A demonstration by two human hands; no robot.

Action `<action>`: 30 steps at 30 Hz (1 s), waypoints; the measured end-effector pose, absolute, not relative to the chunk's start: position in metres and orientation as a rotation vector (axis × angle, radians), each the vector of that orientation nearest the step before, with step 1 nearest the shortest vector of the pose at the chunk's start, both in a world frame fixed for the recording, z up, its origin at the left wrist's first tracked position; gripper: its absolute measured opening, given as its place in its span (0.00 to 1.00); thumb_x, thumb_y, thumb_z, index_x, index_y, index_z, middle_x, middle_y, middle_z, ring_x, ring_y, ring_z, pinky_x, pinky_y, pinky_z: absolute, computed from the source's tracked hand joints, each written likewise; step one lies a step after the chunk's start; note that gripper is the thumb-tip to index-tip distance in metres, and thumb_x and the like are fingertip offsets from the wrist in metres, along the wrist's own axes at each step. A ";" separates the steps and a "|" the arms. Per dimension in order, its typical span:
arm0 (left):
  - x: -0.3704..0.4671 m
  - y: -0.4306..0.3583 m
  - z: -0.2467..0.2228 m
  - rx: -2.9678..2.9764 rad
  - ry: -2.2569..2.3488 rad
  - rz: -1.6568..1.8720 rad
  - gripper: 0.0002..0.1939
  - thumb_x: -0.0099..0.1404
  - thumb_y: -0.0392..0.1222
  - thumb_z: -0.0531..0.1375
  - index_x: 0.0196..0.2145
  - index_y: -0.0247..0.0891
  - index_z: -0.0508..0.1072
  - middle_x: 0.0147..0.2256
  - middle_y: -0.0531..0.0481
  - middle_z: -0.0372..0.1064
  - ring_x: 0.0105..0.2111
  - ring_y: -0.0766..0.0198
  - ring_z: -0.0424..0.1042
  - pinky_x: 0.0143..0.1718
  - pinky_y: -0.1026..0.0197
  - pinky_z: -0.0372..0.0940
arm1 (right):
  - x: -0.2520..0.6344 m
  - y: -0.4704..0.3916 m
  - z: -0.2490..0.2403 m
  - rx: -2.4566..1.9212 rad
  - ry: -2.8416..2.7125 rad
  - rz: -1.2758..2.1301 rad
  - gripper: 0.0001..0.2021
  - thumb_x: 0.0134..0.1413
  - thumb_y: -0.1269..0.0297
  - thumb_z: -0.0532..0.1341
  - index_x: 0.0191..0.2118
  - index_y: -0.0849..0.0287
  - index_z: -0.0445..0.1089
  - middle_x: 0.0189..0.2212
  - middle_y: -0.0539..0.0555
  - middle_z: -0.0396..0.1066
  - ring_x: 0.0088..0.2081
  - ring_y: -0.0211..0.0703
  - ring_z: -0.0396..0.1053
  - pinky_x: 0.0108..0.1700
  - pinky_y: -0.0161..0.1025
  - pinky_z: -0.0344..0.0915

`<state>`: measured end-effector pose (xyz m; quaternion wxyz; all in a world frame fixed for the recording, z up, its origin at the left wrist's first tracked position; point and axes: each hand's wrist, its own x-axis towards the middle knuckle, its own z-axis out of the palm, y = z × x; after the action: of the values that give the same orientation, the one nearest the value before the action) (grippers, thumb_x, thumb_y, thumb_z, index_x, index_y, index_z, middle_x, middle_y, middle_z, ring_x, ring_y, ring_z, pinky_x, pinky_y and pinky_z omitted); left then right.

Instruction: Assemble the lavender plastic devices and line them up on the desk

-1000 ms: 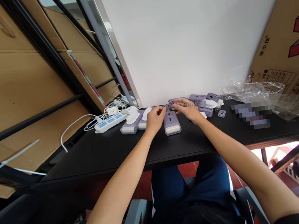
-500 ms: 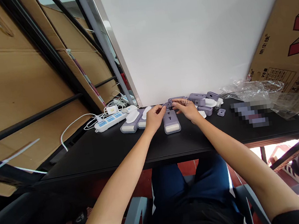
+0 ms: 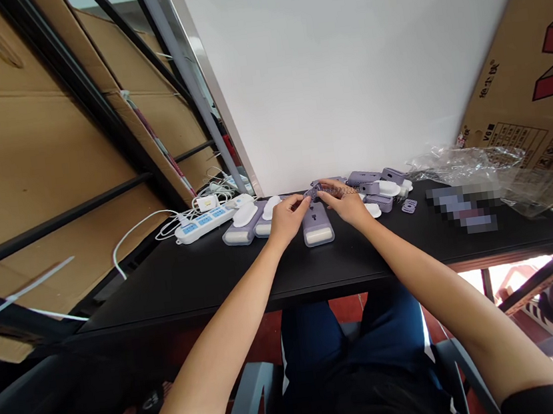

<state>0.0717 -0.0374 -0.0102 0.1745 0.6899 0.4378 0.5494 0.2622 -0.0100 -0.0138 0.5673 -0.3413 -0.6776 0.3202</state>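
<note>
My left hand (image 3: 289,220) and my right hand (image 3: 347,204) meet at the far part of the black table, thumbs and fingertips pinched together. Between them is a small purple piece joined to a dark coiled cord (image 3: 352,189), which stretches off behind my right fingers. My fingers partly cover the piece, so its exact shape cannot be made out. Just below lies a purple box-shaped device (image 3: 315,219) with dark openings and a pale end under a clear cover. Two similar purple devices, one of them here (image 3: 243,228), lie left of my left hand with white oval parts on them.
A white power strip (image 3: 205,224) with tangled white cables stands at the left. More purple and white parts (image 3: 381,201) are heaped on the right, beside a small purple plate (image 3: 409,207), crumpled clear plastic (image 3: 483,168) and a large cardboard box (image 3: 535,94). A white panel (image 3: 365,68) rises behind.
Both hands have shifted slightly at the small purple piece, and my right fingers have drawn closer to the left ones. The purple device below has stayed in place.
</note>
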 end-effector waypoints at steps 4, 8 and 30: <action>0.071 -0.034 -0.011 1.914 1.228 1.538 0.15 0.65 0.54 0.62 0.35 0.39 0.78 0.30 0.51 0.75 0.32 0.61 0.72 0.36 0.59 0.64 | 0.261 -0.013 -0.013 -0.805 -1.590 0.709 0.20 0.59 0.50 0.66 0.52 0.55 0.79 0.49 0.55 0.81 0.48 0.48 0.78 0.52 0.46 0.77; 0.070 -0.029 -0.015 1.875 1.129 1.515 0.18 0.64 0.52 0.64 0.46 0.39 0.79 0.36 0.49 0.79 0.37 0.59 0.76 0.41 0.58 0.68 | 0.260 -0.018 -0.011 -0.780 -1.587 0.643 0.18 0.60 0.51 0.66 0.49 0.55 0.80 0.47 0.55 0.82 0.47 0.48 0.79 0.56 0.46 0.74; 0.069 -0.022 -0.022 1.768 1.030 1.513 0.16 0.64 0.53 0.65 0.42 0.39 0.74 0.37 0.48 0.79 0.39 0.59 0.78 0.45 0.57 0.69 | 0.257 -0.029 -0.011 -0.889 -1.817 0.268 0.15 0.63 0.55 0.66 0.53 0.53 0.77 0.50 0.59 0.76 0.44 0.51 0.74 0.53 0.49 0.71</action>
<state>0.0686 -0.0218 -0.0221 0.2941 0.6642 0.3867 0.5681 0.2569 -0.0293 -0.0112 0.5230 -0.3715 -0.7589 0.1120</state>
